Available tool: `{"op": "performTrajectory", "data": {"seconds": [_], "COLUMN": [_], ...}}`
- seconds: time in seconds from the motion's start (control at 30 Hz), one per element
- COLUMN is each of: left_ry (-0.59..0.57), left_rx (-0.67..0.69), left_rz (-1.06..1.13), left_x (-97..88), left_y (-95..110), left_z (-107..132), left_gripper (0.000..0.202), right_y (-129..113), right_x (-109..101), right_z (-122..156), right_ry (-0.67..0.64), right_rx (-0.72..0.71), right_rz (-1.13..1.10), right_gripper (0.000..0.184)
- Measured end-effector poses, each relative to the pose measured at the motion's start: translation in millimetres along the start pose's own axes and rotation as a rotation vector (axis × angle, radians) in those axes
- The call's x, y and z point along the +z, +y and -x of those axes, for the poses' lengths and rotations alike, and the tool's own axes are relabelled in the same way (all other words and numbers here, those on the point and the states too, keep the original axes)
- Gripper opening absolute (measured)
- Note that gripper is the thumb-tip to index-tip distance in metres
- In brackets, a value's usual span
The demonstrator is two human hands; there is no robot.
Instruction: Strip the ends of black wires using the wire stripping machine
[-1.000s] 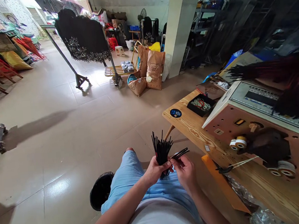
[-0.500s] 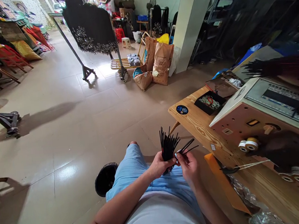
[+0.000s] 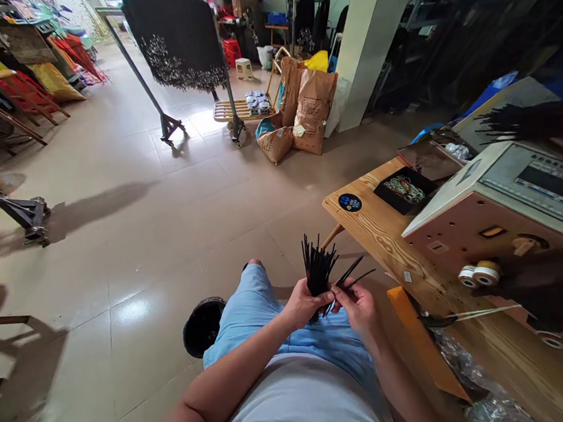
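My left hand (image 3: 306,303) is closed round a bundle of thin black strips (image 3: 317,267) that fans upward above my lap. Right beside it, my right hand (image 3: 357,303) pinches a few separate black strips (image 3: 351,276) that point up and to the right. Both hands hover over my light blue shorts (image 3: 272,318), just left of the wooden table (image 3: 378,235). The lower ends of the strips are hidden inside my fingers.
A pink machine (image 3: 507,229) with spools and a control panel stands on the table, next to a black tray of rubber bands (image 3: 403,189). More black strips (image 3: 526,122) lie behind it. A black bin (image 3: 203,324) sits by my leg; brown sacks (image 3: 302,113) and a rack stand farther off.
The view has drifted slightly to the left. My hands stay together on the strips, with the few in my right hand shifted a little.
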State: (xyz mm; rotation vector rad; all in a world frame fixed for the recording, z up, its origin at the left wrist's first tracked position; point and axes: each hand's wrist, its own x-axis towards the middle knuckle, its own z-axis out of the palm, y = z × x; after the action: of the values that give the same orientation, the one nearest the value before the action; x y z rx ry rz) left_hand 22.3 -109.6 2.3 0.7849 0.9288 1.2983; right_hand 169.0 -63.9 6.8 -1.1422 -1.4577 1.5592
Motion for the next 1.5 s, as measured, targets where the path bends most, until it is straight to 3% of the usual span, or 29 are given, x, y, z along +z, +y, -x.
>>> {"op": "performTrajectory", "data": {"seconds": [0.43, 0.8, 1.2, 1.5], "left_ry": [-0.088, 0.009, -0.004, -0.019], "left_rx": [0.001, -0.058, -0.07, -0.085], "left_rz": [-0.091, -0.051, -0.009, 0.0], "left_x": [1.2, -5.6, -2.9, -1.9], "left_y": [2, -4, 1, 3], "left_z": [0, 0, 0, -2], "left_gripper": [0.054, 0.049, 0.046, 0.045], "right_y": [-2, -3, 1, -18], "right_x": [-1, -7, -10, -16], "right_z": [-1, -5, -6, -12], "right_ry": [-0.057, 0.114, 0.166, 0.237], "right_rx": [-0.041, -0.097, -0.124, -0.131], "right_rz": [-0.031, -0.137, -0.168, -0.305], "right_gripper": [0.041, 0.037, 0.034, 0.029]}}
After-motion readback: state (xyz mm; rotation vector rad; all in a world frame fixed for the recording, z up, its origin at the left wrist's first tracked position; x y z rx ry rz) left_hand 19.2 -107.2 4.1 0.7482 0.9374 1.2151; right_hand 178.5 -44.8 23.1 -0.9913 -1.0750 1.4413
